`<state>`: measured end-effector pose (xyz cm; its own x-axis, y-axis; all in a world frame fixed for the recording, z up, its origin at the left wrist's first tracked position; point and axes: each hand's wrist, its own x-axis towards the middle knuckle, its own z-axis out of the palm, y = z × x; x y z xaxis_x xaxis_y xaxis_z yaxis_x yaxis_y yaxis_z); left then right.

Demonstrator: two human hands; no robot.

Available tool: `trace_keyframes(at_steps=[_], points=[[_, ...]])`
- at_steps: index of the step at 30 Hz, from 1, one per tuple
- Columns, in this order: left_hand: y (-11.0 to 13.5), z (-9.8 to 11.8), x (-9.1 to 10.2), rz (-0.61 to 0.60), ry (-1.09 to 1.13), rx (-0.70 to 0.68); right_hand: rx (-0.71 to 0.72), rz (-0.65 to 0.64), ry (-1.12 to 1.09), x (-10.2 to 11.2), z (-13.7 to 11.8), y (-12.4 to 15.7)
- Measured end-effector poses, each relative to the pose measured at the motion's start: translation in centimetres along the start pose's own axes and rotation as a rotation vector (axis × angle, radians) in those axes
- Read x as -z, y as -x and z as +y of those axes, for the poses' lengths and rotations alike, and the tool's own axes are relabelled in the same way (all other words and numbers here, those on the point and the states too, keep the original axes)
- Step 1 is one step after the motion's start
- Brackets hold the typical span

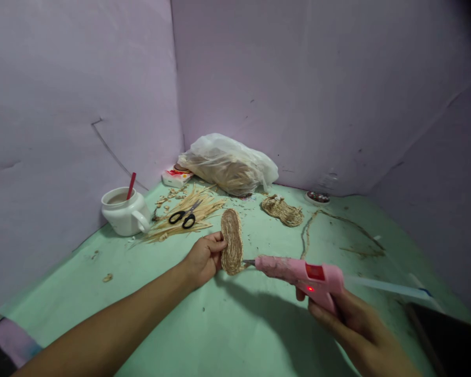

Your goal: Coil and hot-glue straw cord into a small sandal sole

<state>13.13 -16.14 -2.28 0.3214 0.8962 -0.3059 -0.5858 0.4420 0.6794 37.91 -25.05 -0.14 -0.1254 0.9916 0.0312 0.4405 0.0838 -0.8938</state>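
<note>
Pinched between the thumb and fingers of my left hand (206, 258) is a woven straw sole (231, 243), an oblong of coiled braid held upright above the table. My right hand (357, 319) is wrapped around the handle of a pink glue gun (298, 272) with a red light lit on its side. The metal nozzle points left and meets, or nearly meets, the lower right edge of the sole. A translucent glue stick (392, 287) sticks out of the gun's back. A braided straw cord (349, 220) lies in a loop on the table behind the gun.
Black-handled scissors (186, 215) rest on loose straw strips (204, 204). Left of them stands a white mug (123, 217) with a red stick. A plastic bag (231, 165) lies by the wall. Another woven straw piece (282, 210) and a small dish (317, 197) sit right.
</note>
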Motion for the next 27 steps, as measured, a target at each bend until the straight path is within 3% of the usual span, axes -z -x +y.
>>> trace_keyframes(at_steps=[3,19,27], points=[[0.09,0.04,-0.13,0.002,-0.004,0.001,-0.023,0.027,-0.017,-0.19,-0.06,0.09],[-0.12,-0.04,0.35,-0.01,-0.036,-0.011,0.135,0.021,0.061,0.13,-0.22,-0.53],[-0.14,-0.06,0.29,-0.033,-0.068,-0.017,0.126,0.045,0.021,-0.01,0.05,-0.4]])
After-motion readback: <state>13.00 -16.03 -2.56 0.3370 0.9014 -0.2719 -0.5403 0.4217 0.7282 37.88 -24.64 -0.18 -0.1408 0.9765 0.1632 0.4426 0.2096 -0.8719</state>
